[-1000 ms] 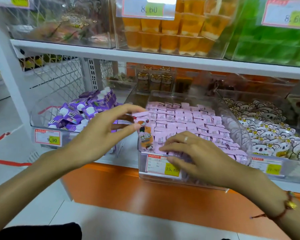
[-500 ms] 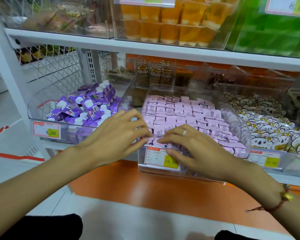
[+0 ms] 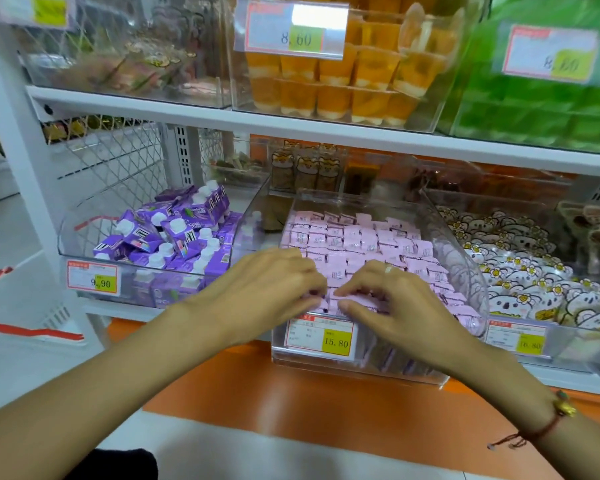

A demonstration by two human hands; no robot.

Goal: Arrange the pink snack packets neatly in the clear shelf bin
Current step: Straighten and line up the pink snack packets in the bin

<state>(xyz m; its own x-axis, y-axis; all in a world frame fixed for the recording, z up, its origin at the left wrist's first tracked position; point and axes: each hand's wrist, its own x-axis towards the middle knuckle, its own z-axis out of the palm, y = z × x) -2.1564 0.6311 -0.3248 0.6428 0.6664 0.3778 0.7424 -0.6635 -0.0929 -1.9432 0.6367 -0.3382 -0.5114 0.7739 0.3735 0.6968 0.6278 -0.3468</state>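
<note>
Since a second ago, left hand (image 3: 264,292) has dropped from 10 o'clock of the clear bin (image 3: 465,271) to its front row, and the packet it carried is no longer visible. Both hands, right hand (image 3: 392,306) included, now pinch pink packets (image 3: 354,240) at 6 o'clock, fingers curled. Risk, as judged: fingertips pushing inward may buckle the neat rows behind or tip front packets over the low lip above the price tag (image 3: 321,336)

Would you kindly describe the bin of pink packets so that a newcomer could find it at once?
On the lower white shelf, three clear bins stand side by side above an orange base. The clear shelf bin is the middle one, with a 15.80 price tag on its front. It alone holds rows of flat pink snack packets, between purple cartons and koala-print packs.
</note>
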